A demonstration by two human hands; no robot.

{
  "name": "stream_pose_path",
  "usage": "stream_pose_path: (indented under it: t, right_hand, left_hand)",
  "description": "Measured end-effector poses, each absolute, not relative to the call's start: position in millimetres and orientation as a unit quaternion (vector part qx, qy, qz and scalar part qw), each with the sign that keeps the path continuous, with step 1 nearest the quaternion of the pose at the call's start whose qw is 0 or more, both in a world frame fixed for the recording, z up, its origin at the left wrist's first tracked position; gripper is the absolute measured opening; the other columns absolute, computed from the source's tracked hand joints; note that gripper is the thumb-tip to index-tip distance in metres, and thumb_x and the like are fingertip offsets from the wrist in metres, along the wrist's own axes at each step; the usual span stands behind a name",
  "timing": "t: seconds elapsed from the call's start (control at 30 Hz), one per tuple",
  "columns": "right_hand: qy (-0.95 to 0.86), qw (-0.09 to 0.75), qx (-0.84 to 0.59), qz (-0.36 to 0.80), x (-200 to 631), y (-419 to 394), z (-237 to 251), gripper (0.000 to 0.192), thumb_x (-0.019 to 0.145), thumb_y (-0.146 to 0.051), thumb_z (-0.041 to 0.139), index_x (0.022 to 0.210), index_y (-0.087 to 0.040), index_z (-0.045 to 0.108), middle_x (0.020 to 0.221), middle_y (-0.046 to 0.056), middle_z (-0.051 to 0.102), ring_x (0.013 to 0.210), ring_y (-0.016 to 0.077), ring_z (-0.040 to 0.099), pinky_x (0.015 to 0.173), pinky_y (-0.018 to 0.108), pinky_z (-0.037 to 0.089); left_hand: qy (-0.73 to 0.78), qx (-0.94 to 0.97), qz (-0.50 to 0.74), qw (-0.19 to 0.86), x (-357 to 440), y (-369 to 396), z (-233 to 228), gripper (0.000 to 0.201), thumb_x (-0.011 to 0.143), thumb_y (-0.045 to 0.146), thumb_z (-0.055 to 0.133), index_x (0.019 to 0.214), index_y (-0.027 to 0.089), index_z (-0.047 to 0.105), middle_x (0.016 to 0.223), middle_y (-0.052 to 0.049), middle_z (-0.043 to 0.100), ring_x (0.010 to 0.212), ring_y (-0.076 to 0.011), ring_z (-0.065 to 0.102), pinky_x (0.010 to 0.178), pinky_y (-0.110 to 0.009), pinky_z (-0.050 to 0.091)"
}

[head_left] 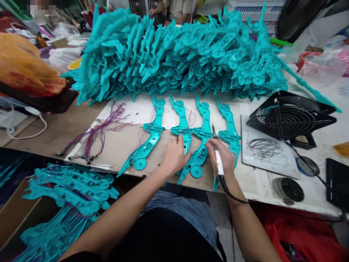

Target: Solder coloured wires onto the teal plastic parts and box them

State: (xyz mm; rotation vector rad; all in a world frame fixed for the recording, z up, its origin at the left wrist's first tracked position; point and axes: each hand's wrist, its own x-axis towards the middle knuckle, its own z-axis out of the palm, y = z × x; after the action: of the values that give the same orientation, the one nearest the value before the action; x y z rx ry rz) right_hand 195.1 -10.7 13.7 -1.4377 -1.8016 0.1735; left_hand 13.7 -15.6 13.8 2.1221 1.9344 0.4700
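Several teal plastic shell pieces lie in a row on the work table; a left-hand piece [152, 136] has thin wires running along it. My left hand [174, 154] rests on the second piece [180, 113], thumb apart and fingertips touching its middle near thin red-purple wires. Gripped in my right hand [225, 156] is a soldering iron [219, 163] with a white handle and black cord. Its tip points up and away, between the third piece [205, 118] and the rightmost piece [227, 116], apart from the table as far as I can tell.
A tall pile of teal shells [174, 54] spans the back. Bundled wires [100, 134] lie left. To the right stand a black fan [289, 116], a marked white board [261, 149] and a round tin [289, 189]. More shells [73, 185] sit lower left. A person [177, 11] is behind.
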Motion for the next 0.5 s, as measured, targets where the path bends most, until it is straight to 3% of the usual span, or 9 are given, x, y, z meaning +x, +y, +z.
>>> stream_pose_path:
  t: [0.13, 0.3, 0.5]
  right_hand:
    - [-0.763, 0.348, -0.539, 0.073, 192.1, 10.7, 8.6, 0.034, 0.093, -0.039, 0.050, 0.119, -0.019, 0.060, 0.116, 0.011, 0.068, 0.107, 0.0261, 0.064, 0.094, 0.043, 0.052]
    - [-0.762, 0.345, -0.541, 0.089, 197.2, 14.0, 2.9, 0.038, 0.091, -0.040, 0.053, 0.123, -0.020, 0.056, 0.117, 0.011, 0.066, 0.106, 0.0261, 0.064, 0.092, 0.044, 0.052]
    - [-0.769, 0.338, -0.538, 0.066, 201.7, 15.6, 1.5, 0.041, 0.090, -0.044, 0.054, 0.123, -0.019, 0.057, 0.113, 0.012, 0.067, 0.105, 0.0259, 0.065, 0.092, 0.044, 0.052]
  left_hand:
    - [0.675, 0.697, 0.176, 0.165, 21.9, -11.9, 11.8, 0.063, 0.087, 0.029, 0.054, 0.142, 0.005, 0.038, 0.120, -0.020, 0.056, 0.113, -0.0317, 0.055, 0.094, -0.042, 0.047]
    - [0.642, 0.698, 0.249, 0.199, -13.8, -22.2, 32.8, 0.057, 0.084, 0.030, 0.056, 0.138, 0.015, 0.045, 0.120, -0.013, 0.056, 0.113, -0.0270, 0.057, 0.095, -0.037, 0.048]
    - [0.625, 0.712, 0.264, 0.182, -75.8, -39.4, 57.1, 0.053, 0.083, 0.028, 0.056, 0.134, 0.018, 0.050, 0.119, -0.011, 0.058, 0.114, -0.0263, 0.058, 0.098, -0.037, 0.047]
